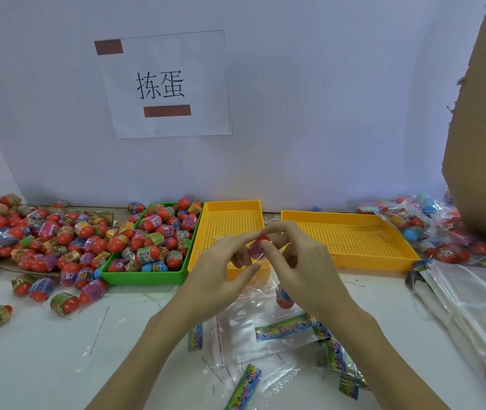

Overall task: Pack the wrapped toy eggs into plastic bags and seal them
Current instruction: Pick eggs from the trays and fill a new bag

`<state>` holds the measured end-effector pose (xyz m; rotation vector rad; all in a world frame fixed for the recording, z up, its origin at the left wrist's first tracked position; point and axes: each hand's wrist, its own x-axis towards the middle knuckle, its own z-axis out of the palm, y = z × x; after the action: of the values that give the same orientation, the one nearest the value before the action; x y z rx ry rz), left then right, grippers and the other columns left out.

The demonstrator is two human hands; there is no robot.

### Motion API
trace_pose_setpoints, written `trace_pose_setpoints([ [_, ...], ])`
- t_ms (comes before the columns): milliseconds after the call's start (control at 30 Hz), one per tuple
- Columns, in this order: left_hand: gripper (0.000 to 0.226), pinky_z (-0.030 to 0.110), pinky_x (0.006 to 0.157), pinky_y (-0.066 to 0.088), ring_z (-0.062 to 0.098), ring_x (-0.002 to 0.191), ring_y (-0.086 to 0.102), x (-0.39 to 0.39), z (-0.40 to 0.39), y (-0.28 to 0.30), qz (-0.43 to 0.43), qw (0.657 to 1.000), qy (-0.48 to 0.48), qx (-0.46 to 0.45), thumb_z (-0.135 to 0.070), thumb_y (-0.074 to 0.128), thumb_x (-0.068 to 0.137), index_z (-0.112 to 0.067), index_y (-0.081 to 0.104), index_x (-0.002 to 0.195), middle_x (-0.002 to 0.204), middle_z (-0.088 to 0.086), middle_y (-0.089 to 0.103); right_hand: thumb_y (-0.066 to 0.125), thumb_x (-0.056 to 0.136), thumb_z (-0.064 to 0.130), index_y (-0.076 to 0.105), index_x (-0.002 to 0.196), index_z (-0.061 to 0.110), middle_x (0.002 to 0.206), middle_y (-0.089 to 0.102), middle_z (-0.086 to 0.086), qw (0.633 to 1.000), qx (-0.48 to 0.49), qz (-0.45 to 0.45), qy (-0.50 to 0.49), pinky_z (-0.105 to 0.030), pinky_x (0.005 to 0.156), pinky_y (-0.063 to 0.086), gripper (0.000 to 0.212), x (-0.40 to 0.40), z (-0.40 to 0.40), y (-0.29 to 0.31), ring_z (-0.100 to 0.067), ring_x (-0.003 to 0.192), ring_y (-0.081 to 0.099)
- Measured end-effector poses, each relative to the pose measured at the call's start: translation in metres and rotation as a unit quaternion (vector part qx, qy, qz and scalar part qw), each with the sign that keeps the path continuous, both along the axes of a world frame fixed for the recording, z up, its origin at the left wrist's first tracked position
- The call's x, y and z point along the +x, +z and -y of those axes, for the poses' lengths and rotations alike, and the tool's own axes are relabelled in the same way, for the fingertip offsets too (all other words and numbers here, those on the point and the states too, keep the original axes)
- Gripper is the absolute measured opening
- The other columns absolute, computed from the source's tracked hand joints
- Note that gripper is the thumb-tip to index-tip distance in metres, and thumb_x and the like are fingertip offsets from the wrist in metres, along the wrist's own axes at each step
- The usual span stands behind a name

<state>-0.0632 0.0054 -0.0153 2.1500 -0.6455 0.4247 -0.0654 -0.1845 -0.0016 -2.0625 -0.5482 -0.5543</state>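
Wrapped egg (258, 247) pinched by left grip (221, 270) and right grip (298, 258) above yellow tray (230, 211).

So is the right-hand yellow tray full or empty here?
Empty. The right yellow tray shows its bare perforated floor with no eggs in it, unlike the green tray, which is heaped with wrapped eggs.
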Motion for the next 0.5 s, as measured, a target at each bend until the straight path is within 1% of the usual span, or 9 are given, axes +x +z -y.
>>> trace_pose_setpoints([
  [100,0.058,0.039,0.089,0.054,0.015,0.095,0.06,0.0,-0.001,0.001,0.019,1.0,-0.004,0.004,-0.017,0.074,0.097,-0.04,0.053,0.146,0.099,-0.007,0.065,0.071,0.096,0.033,0.061,0.116,0.025,0.079,0.065,0.016,0.999,0.016,-0.033,-0.01,-0.014,0.057,0.047,0.023,0.002,-0.001,-0.003,-0.006,0.064,0.065],
  [167,0.057,0.04,0.089,0.054,0.016,0.095,0.06,0.0,-0.001,0.002,0.029,0.999,-0.006,0.013,-0.017,0.075,0.097,-0.039,0.055,0.146,0.099,-0.006,0.065,0.072,0.095,0.037,0.063,0.115,0.028,0.08,0.067,0.013,0.998,0.027,-0.062,-0.013,-0.017,0.058,0.051,0.024,0.004,-0.001,-0.004,-0.006,0.066,0.066],
  [233,0.056,0.038,0.088,0.055,0.016,0.095,0.061,-0.001,-0.001,0.002,0.026,1.0,-0.008,0.008,-0.02,0.075,0.097,-0.037,0.055,0.147,0.097,-0.01,0.064,0.071,0.095,0.038,0.065,0.108,0.031,0.079,0.069,0.01,0.996,0.036,-0.087,-0.007,-0.025,0.061,0.055,0.016,0.006,0.001,-0.005,-0.008,0.065,0.066],
  [300,0.055,0.034,0.089,0.055,0.016,0.095,0.063,0.0,0.0,0.002,0.009,1.0,-0.014,-0.024,-0.021,0.074,0.098,-0.035,0.054,0.147,0.093,-0.014,0.064,0.071,0.095,0.038,0.066,0.104,0.032,0.079,0.069,0.009,0.995,0.035,-0.095,0.003,-0.03,0.062,0.057,0.012,0.007,0.004,-0.004,-0.01,0.065,0.066],
  [400,0.051,0.035,0.09,0.056,0.015,0.097,0.065,0.001,0.001,0.001,0.005,0.999,-0.006,-0.047,-0.01,0.067,0.101,-0.033,0.053,0.145,0.094,-0.014,0.064,0.07,0.097,0.034,0.066,0.108,0.032,0.078,0.068,0.007,0.995,0.028,-0.09,0.03,-0.03,0.059,0.055,0.013,0.008,0.009,-0.002,-0.012,0.062,0.065],
  [500,0.052,0.033,0.088,0.053,0.011,0.096,0.06,0.0,0.001,0.002,0.066,0.998,0.023,0.001,-0.006,0.066,0.101,-0.028,0.051,0.146,0.096,-0.013,0.061,0.068,0.099,0.027,0.065,0.114,0.032,0.077,0.067,0.009,0.996,-0.016,-0.07,0.049,-0.025,0.059,0.052,0.016,0.007,0.01,-0.001,-0.01,0.064,0.063],
])
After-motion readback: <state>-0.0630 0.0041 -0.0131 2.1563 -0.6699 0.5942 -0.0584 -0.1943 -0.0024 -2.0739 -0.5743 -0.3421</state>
